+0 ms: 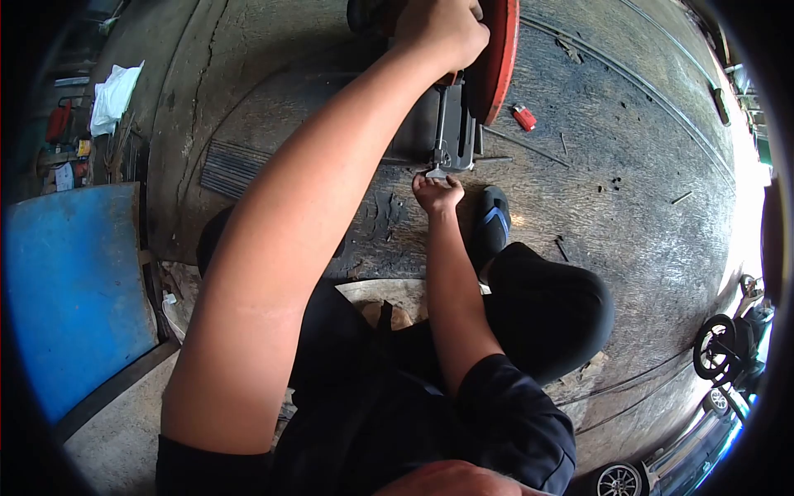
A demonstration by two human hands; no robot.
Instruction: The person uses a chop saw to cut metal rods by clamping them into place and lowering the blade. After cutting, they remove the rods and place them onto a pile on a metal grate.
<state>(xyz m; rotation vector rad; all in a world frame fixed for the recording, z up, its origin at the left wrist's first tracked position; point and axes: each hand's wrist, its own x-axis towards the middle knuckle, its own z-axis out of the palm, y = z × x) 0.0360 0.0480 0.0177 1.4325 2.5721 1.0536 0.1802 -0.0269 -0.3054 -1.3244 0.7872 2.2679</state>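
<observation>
The floor (645, 165) bears a heavy-looking saw (500, 66). What the left grip (442, 37) holds is unclear; the right grip (438, 197) sensibly holds the crank (436, 174) near its end.

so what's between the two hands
In the head view, a metal rod and part of a grey metal base lie between the left hand and the right hand.

Bars (225, 170) left of saw (501, 66)

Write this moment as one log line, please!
left hand: beside red curved guard | right hand: at grey metal handle | small red packet: on dark floor
</observation>
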